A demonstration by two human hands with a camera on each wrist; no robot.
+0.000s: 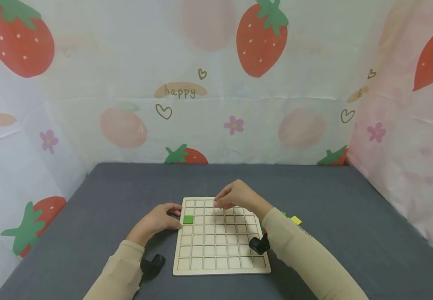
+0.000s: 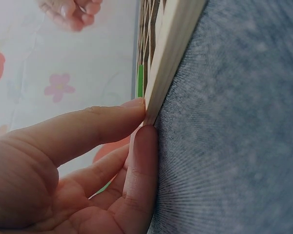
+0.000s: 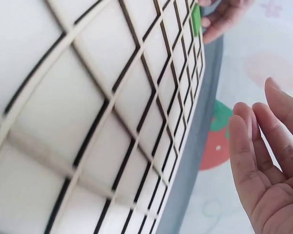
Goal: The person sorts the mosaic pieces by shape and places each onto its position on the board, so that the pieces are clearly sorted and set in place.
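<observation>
A square wooden grid board point(image 1: 220, 273) lies on the dark grey cloth. One green tile point(image 1: 188, 219) sits in a cell at its left side, near the far end. At the board's left edge, my left hand point(image 1: 157, 223) touches the rim point(image 2: 168, 63) with thumb and fingertips set apart. My right hand point(image 1: 242, 196) hovers over the far rows, fingers bent loosely. In the right wrist view no tile shows between the thumb point(image 3: 285, 105) and the fingers, which are apart. Most grid cells hold nothing; the right forearm covers some at the right.
Right of the board lie loose tiles: a yellow tile point(image 1: 296, 220), a green tile point(image 1: 283, 213) and a bit of red point(image 1: 265, 231), partly behind the right sleeve. Black wrist devices point(image 1: 152, 266) hang below both cuffs. A strawberry-print curtain point(image 1: 216, 125) surrounds the table point(image 1: 126, 179).
</observation>
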